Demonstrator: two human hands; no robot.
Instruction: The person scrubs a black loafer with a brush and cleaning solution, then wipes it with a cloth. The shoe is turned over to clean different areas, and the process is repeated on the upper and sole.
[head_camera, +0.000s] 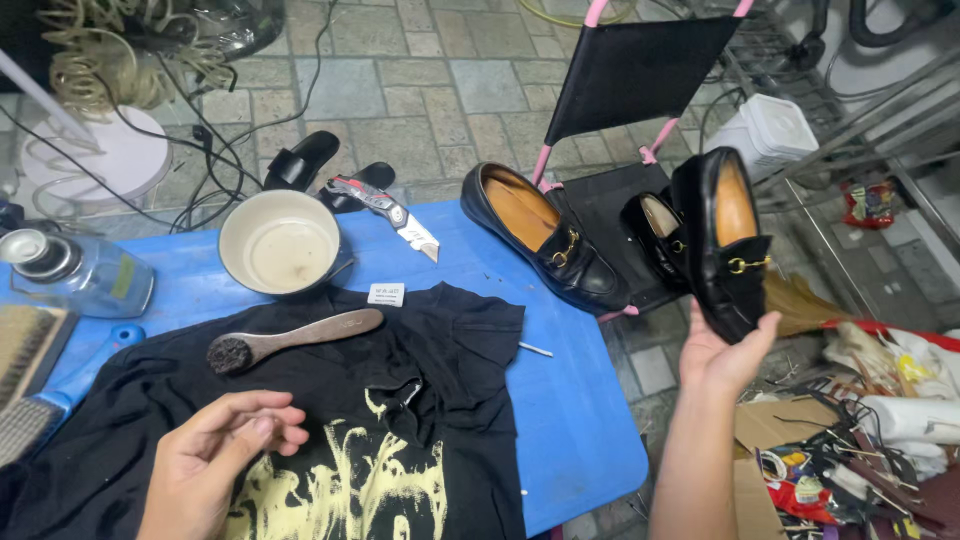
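My right hand (722, 355) holds a black loafer (725, 235) with a gold buckle up in the air, toe pointing down, to the right of the blue table (570, 400). My left hand (215, 455) hovers over a black printed T-shirt (400, 440) spread on the table, fingers loosely curled and holding nothing. A second black loafer (545, 235) lies on the table's far right corner. A third (655, 235) rests on the black chair seat behind it. A small round-headed brush (290, 338) with a wooden handle lies on the shirt.
A white bowl (282, 245) and a utility knife (385, 210) sit at the table's back. A clear bottle (80, 275) and bristle brushes (25, 345) are at the left. A pink folding chair (640, 70) stands behind. Clutter and cardboard (860, 440) fill the floor at right.
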